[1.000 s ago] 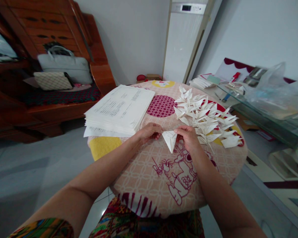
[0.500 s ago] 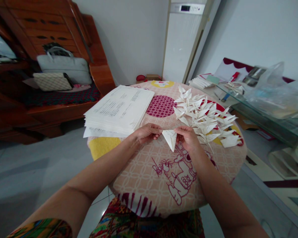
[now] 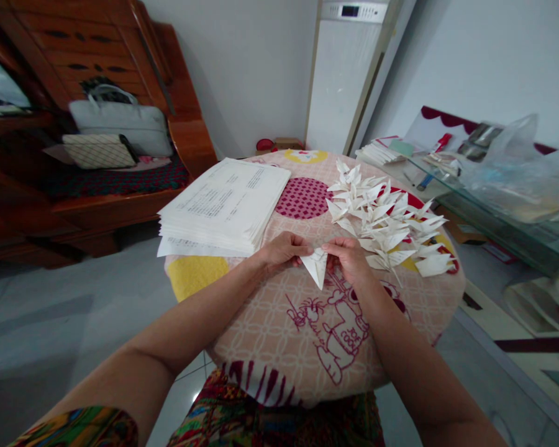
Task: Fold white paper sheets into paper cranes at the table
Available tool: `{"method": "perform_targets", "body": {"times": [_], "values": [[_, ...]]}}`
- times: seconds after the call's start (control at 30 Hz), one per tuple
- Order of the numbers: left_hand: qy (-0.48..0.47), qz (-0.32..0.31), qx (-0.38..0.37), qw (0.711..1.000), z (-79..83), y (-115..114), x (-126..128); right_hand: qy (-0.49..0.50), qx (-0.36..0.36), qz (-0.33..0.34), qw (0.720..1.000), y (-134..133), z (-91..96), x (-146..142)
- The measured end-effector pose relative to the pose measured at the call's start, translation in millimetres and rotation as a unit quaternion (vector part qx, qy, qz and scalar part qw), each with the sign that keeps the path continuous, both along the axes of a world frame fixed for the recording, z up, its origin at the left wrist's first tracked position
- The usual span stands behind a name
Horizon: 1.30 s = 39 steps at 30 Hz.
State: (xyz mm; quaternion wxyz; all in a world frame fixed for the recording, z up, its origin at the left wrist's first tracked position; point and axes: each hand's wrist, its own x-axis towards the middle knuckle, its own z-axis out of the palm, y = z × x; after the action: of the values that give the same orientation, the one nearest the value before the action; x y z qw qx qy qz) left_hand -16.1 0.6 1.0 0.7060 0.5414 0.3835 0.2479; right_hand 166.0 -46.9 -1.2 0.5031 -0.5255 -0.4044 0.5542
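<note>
Between my two hands, over the middle of the round table, is a small folded piece of white paper [image 3: 316,271], its pointed end toward me. My left hand [image 3: 286,249] pinches its left upper edge between thumb and fingers. On the right upper edge my right hand [image 3: 348,256] has a similar pinch, thumb on top. The two thumbs are close together. Right of my right hand lies a pile of folded white paper pieces [image 3: 386,228] with pointed ends. A thick stack of printed sheets [image 3: 223,202] rests beyond my left hand.
A patterned pink cloth [image 3: 270,335] covers the round table. On the right stands a glass-topped cabinet [image 3: 494,226] with a plastic bag [image 3: 507,167] and papers. At the left is a wooden sofa [image 3: 177,133] with a pale handbag [image 3: 121,124] on it.
Both hands have drawn closer together on the paper. Its top edge, flat and wide before, is now folded or bunched between the thumbs, and the paper looks narrower.
</note>
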Motion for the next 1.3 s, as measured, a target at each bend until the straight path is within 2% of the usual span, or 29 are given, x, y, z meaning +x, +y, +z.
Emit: {"method": "perform_targets", "body": {"times": [0.17, 0.73, 1.3], "values": [[-0.015, 0.026, 0.010, 0.999, 1.5, -3.1, -0.1, 0.002, 0.019, -0.009, 1.000, -2.2, -1.1, -3.2], [-0.085, -0.009, 0.033, 0.996, 1.7, -2.7, 0.7, 0.007, -0.008, -0.052, 0.999, -0.3, -0.6, -1.0], [-0.095, 0.002, 0.053, 0.994, -2.5, -1.5, 1.4, 0.018, -0.004, -0.058, 0.998, -0.8, 0.7, -3.3]]}}
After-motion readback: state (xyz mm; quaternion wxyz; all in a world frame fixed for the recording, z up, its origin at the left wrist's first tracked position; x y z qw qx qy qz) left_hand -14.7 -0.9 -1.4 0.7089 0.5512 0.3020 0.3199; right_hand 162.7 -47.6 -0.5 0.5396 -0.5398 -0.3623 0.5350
